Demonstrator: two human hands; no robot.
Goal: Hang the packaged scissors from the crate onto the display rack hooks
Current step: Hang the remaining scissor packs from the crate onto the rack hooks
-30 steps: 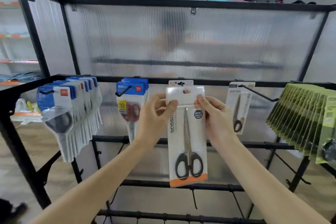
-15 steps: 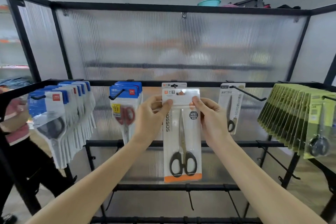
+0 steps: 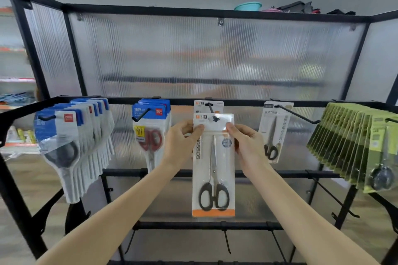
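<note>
Scissors pack [image 3: 213, 163] reads "SCISSOR"; both hands pinch it.

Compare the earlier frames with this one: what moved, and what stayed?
The white-and-orange packaged black-handled scissors were brought up until the hang hole met the tip of the black centre hook. Left hand and right hand kept pinching the package's top corners. The identical package behind and the neighbouring stock stayed hanging.

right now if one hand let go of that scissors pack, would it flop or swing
The scissors pack looks fairly stiff: its card hangs flat below the left hand and right hand. It would probably pivot, since the black handles sit low. The glossy cover may be slippery.
</note>
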